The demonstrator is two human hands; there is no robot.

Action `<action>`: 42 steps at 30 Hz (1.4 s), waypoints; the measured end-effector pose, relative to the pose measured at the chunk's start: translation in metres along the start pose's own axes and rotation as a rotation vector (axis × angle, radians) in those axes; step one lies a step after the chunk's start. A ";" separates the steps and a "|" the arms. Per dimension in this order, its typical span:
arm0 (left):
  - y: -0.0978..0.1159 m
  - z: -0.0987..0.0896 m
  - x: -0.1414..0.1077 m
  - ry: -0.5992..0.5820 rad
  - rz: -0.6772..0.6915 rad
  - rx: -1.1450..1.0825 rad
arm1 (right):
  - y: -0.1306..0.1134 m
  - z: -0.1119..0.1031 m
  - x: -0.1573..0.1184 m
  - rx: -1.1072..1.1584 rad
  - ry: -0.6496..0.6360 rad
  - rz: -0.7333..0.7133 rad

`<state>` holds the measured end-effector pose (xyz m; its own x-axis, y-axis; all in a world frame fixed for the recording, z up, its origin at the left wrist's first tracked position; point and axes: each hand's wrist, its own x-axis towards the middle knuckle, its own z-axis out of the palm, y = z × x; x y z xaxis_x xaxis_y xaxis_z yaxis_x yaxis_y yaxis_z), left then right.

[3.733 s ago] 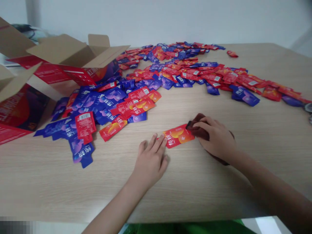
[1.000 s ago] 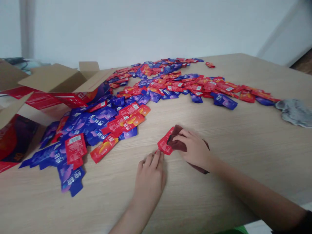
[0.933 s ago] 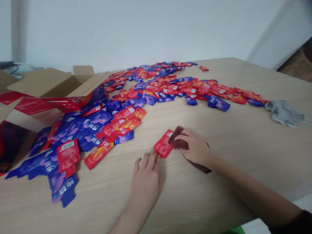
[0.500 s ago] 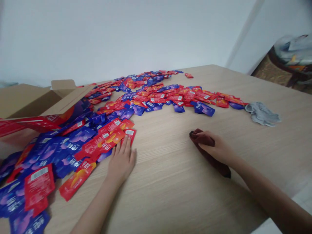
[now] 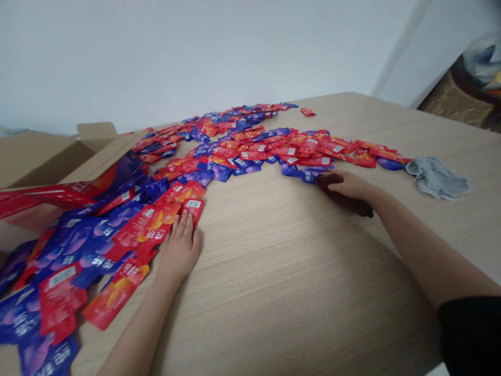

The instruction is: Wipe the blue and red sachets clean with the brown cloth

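Observation:
My left hand [image 5: 179,254] lies flat, fingers stretched over the edge of a heap of red and blue printed packets. Its fingertips touch a red packet [image 5: 193,208] with a white label. On the right, my right hand [image 5: 354,189] is closed around a long dark maroon object [image 5: 344,201] with a blackish end; its kind is unclear. The front of that object meets a blue packet [image 5: 309,175] at the near edge of a long row of red and blue packets [image 5: 287,150]. My palm and fingers hide part of the object.
An opened cardboard box [image 5: 43,156] stands at the left behind the near heap [image 5: 94,235]. A crumpled grey glove or cloth [image 5: 438,177] lies at the right end of the row. Another band of packets [image 5: 238,121] runs along the wall; a lone red packet [image 5: 307,112] lies beside it.
My right hand has pushed forward with the maroon object, up to the row's blue packets, which sit farther back. My left hand has shifted slightly left with the packets beneath it.

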<state>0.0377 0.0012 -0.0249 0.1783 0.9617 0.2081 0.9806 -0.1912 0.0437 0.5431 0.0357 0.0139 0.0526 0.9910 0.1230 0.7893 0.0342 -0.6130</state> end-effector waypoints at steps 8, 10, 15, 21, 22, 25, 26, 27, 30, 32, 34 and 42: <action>0.065 -0.025 -0.051 0.055 0.402 -0.130 | -0.103 0.062 -0.099 -0.019 -0.448 -0.369; 0.091 -0.037 -0.075 0.002 0.503 -0.177 | -0.121 0.067 -0.116 -0.037 -0.467 -0.396; 0.123 -0.042 -0.119 -0.086 0.407 -0.218 | -0.136 0.048 -0.123 -0.003 -0.551 -0.467; 0.126 -0.034 -0.120 -0.118 0.372 -0.193 | -0.174 0.061 -0.123 0.109 -0.064 -0.455; 0.127 -0.034 -0.119 -0.113 0.366 -0.185 | -0.182 0.073 -0.127 0.071 -0.059 -0.491; 0.128 -0.033 -0.121 -0.102 0.358 -0.166 | -0.192 0.108 -0.144 -0.155 -0.206 -0.594; 0.128 -0.033 -0.121 -0.102 0.360 -0.164 | -0.189 0.115 -0.147 -0.220 -0.222 -0.587; 0.128 -0.033 -0.122 -0.103 0.362 -0.166 | -0.182 0.119 -0.149 -0.268 -0.208 -0.559; 0.128 -0.032 -0.122 -0.097 0.369 -0.176 | -0.150 0.111 -0.144 -0.318 -0.103 -0.432; 0.128 -0.032 -0.122 -0.092 0.371 -0.177 | -0.130 0.098 -0.135 -0.296 -0.061 -0.362; 0.129 -0.032 -0.121 -0.095 0.373 -0.170 | -0.123 0.086 -0.126 -0.270 -0.049 -0.321; 0.132 -0.036 -0.120 -0.107 0.364 -0.134 | -0.190 0.107 -0.143 -0.256 -0.127 -0.539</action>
<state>0.1424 -0.1461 -0.0093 0.5267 0.8399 0.1309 0.8335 -0.5405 0.1143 0.3206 -0.0985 0.0295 -0.4558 0.8513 0.2600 0.8076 0.5183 -0.2813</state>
